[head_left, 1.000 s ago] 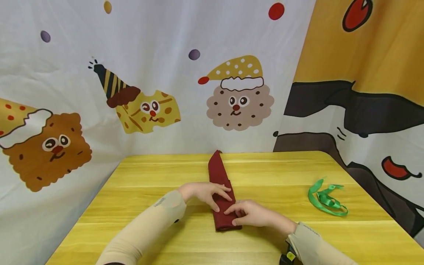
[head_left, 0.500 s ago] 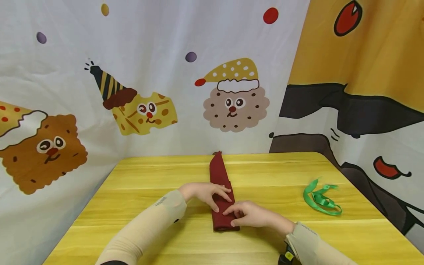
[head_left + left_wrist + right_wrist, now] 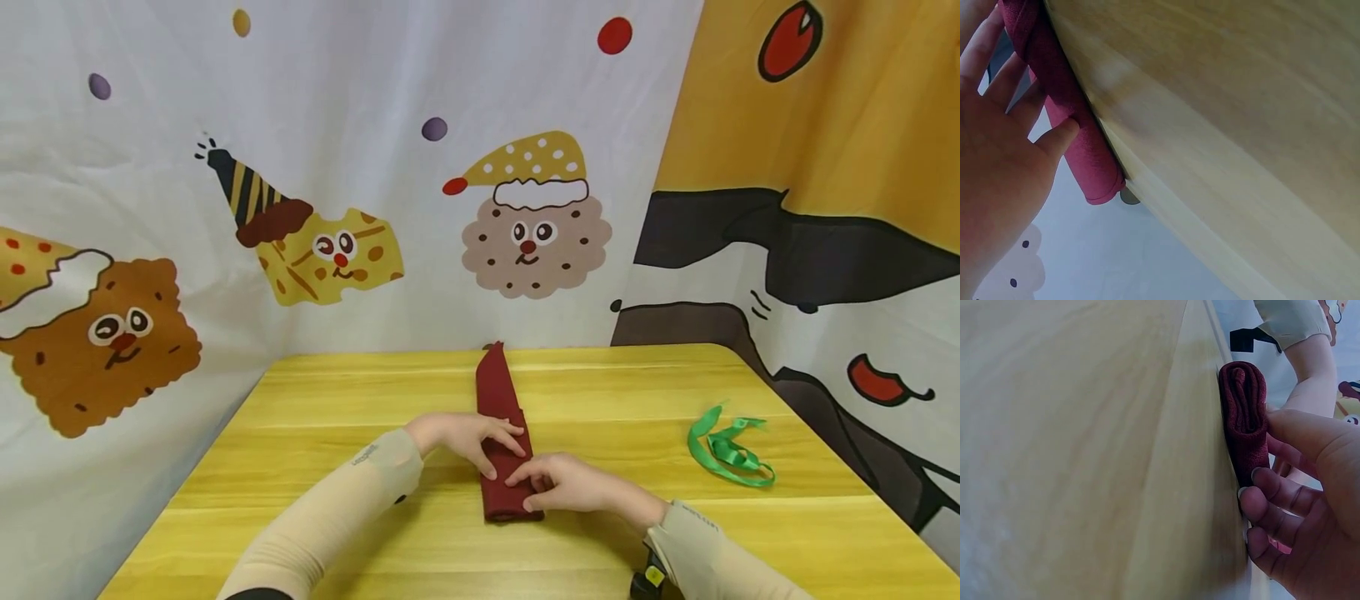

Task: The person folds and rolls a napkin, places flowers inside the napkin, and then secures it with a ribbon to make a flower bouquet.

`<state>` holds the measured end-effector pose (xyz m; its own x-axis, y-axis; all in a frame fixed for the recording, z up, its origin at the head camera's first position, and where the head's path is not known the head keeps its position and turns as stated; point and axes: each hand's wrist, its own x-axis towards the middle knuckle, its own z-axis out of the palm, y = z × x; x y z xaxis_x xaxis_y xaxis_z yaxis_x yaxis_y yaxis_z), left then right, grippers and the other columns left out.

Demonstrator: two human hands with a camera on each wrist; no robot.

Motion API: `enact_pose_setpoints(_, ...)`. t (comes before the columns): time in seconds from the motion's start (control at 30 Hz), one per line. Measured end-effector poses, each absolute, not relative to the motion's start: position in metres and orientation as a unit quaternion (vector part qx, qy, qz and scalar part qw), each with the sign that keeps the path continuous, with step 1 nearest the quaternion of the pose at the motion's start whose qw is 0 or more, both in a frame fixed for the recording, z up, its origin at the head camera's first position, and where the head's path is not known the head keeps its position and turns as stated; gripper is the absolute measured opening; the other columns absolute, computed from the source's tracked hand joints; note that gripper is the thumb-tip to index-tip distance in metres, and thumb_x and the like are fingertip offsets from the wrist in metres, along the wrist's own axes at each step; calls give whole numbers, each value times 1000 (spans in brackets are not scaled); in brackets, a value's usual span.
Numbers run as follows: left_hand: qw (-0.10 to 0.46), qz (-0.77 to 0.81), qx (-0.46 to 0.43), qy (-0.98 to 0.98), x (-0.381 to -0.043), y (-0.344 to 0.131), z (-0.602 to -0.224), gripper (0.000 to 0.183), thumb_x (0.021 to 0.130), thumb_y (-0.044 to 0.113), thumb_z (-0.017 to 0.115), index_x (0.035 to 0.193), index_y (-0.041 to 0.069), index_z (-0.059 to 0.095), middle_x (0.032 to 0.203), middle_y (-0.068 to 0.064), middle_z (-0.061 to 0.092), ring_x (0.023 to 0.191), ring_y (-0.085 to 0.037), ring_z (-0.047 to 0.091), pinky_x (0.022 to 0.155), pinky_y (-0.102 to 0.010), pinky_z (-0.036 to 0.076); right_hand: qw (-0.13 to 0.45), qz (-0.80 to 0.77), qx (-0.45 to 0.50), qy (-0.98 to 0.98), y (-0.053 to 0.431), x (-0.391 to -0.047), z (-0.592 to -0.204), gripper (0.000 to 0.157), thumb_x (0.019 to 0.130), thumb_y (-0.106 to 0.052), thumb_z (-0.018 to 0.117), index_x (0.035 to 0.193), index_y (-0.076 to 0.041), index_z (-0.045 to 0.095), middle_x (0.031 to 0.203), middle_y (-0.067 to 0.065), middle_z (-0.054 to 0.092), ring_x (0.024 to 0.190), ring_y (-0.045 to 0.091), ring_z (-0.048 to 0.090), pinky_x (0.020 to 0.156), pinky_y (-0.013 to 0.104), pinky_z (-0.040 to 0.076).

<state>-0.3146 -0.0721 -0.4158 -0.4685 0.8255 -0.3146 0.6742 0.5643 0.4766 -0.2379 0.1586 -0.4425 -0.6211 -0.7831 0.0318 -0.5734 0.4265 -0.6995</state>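
Observation:
A dark red cloth (image 3: 497, 392), folded into a long narrow strip with a pointed far end, lies lengthwise on the table. Its layered, coiled near end (image 3: 1244, 400) faces the right wrist view. My left hand (image 3: 468, 437) rests across the strip's middle with fingers spread, thumb against the cloth's side in the left wrist view. Closer to the near end, my right hand (image 3: 566, 485) holds the right edge. Its thumb and index finger are on top, while the other fingers (image 3: 1285, 494) curl in at the side, right at the tabletop.
A loose green ribbon (image 3: 727, 450) lies in loops on the right part of the wooden table (image 3: 360, 383). Behind the table hangs a white curtain (image 3: 360, 100) printed with cartoon characters. The cloth's pointed tip reaches the table's far edge.
The head view has shifted slightly, so the scene sits a little differently in the picture. Both hands stay at the same places on the cloth, which keeps its shape.

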Motion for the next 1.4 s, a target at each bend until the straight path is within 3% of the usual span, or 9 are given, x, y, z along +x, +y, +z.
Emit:
enact_pose_setpoints(0.27,254,138,440,850,-313,-70,-415,52,86,22,76,135,30,59,154,7,33,144,-17,21,113,-43,21,138,-341,-418,831,160,-237,-443,29,91,-20,70,119,-14,68,78,-12,50,67,1,46,63,21,42)
enact_pose_setpoints(0.47,240,125,449,852,-313,-65,-409,48,86,22,76,132,28,62,150,4,39,140,-17,30,111,-40,26,138,-351,-408,832,166,-237,-438,32,91,-20,69,122,-13,67,82,-12,55,72,2,50,65,22,45)
enact_pose_setpoints(0.67,204,165,455,851,-319,-58,-394,38,88,19,73,125,21,67,143,0,49,133,-17,41,105,-34,36,123,-370,-408,826,179,-243,-426,32,92,-18,68,122,-7,66,82,-8,57,65,4,50,56,21,43)
enact_pose_setpoints(0.8,170,197,448,855,-324,-48,-381,32,90,19,70,123,18,69,138,1,54,128,-14,47,101,-32,40,105,-361,-388,841,195,-246,-410,30,92,-16,68,120,-5,67,81,-7,56,64,6,48,56,22,42)
enact_pose_setpoints(0.93,146,234,443,853,-330,-34,-369,28,92,23,68,121,22,69,134,5,57,120,-10,53,94,-30,45,88,-345,-364,860,217,-248,-392,27,93,-19,67,117,-8,68,83,-6,57,66,9,51,59,25,45)
enact_pose_setpoints(1.13,140,332,429,829,-336,-4,-358,28,95,28,64,123,22,68,129,9,59,120,-11,53,95,-31,43,73,-333,-322,883,253,-253,-369,30,95,-23,64,121,-7,66,87,-2,61,68,11,52,60,27,45)
enact_pose_setpoints(1.4,149,467,404,772,-332,45,-362,35,95,24,64,128,11,64,127,-2,62,112,-8,58,94,-28,45,25,-331,-243,912,307,-257,-358,32,95,-23,63,122,-5,66,92,3,62,71,14,54,61,29,46)
